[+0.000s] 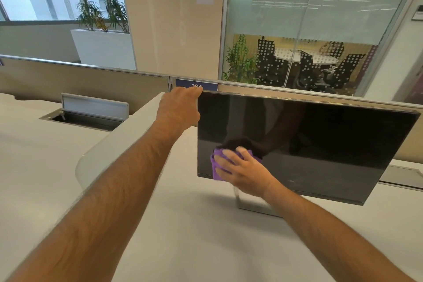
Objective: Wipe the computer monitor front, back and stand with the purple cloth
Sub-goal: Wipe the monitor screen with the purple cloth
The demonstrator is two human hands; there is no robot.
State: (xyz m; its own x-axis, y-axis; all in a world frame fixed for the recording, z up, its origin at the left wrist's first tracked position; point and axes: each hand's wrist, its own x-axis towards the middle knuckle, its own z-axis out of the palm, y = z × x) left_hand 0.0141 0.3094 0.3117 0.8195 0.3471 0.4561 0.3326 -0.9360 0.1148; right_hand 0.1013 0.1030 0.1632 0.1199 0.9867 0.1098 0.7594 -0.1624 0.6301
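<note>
A dark, switched-off computer monitor [320, 144] stands on a silver stand [254, 204] on the white desk, its screen facing me. My left hand [179, 110] grips the monitor's top left corner, fingers curled over the edge. My right hand [242, 169] presses the purple cloth [217, 167] flat against the lower left part of the screen, fingers spread over it. The cloth shows around and under my fingers. The monitor's back is hidden.
The white desk [183, 236] stretches toward me. A curved white divider [119, 144] runs along the left of the monitor. An open cable hatch [91, 114] sits at the back left. A beige partition [91, 84] with a blue number plate [206, 87] stands behind.
</note>
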